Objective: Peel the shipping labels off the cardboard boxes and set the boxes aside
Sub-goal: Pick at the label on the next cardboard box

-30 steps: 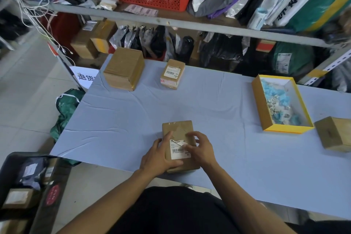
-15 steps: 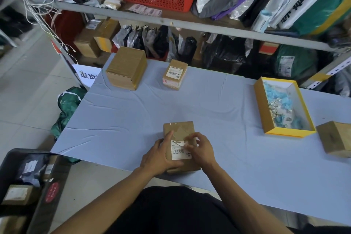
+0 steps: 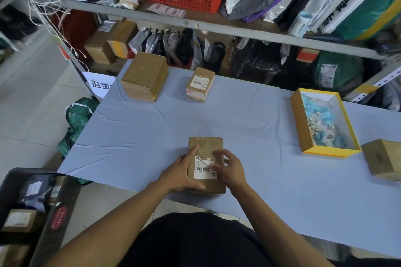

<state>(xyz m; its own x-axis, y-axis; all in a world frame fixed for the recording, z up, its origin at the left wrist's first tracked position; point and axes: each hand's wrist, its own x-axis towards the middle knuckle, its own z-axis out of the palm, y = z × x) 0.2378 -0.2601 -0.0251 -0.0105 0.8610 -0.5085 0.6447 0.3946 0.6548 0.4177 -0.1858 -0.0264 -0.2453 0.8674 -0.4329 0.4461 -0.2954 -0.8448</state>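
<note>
A small cardboard box (image 3: 206,145) lies flat near the table's front edge, with a white shipping label (image 3: 202,168) on its top. My left hand (image 3: 179,172) grips the box's left side, thumb up along the top. My right hand (image 3: 229,169) rests on the label's right part, with the fingertips pinching at its upper right corner. A second small box (image 3: 200,84) with a label stands at the back middle. A larger plain box (image 3: 144,76) stands at the back left.
A yellow tray (image 3: 304,128) with blue and white scraps sits at the right, and another cardboard box (image 3: 383,158) beyond it at the right edge. A dark bin (image 3: 32,206) with parcels stands on the floor at the left. Shelves packed with parcels rise behind the table (image 3: 141,136).
My right hand's fingers have shifted slightly on the label's right corner. The box and my left hand stay in place.
</note>
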